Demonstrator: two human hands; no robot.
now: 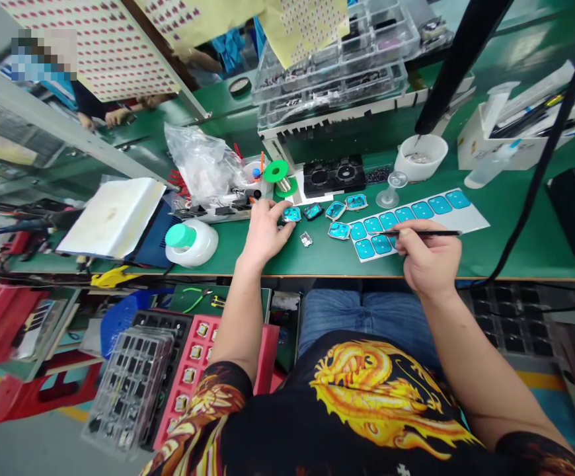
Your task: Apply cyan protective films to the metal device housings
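My left hand (pixel 266 233) rests on the green bench with thumb and fingers closed around a small blue-faced watch-like case (pixel 293 214). Several similar cases (pixel 336 210) lie just right of it, and a small silvery part (pixel 306 239) sits nearer the bench edge. Black tweezers (pixel 443 233) are pinched in my right hand (pixel 429 258), pointing left. Their tip reaches over a white sheet (pixel 474 218) carrying rows of blue rounded stickers (pixel 422 210). Whether the tip touches a sticker, I cannot tell.
Behind the cases stand a green solder spool (pixel 276 173) and a black fixture (pixel 333 174). A white cup (pixel 421 158) is at the back right, a green-capped bottle (pixel 191 242) at left. A black cable (pixel 530 198) hangs at right. Another person's hands (pixel 114 116) show across the bench.
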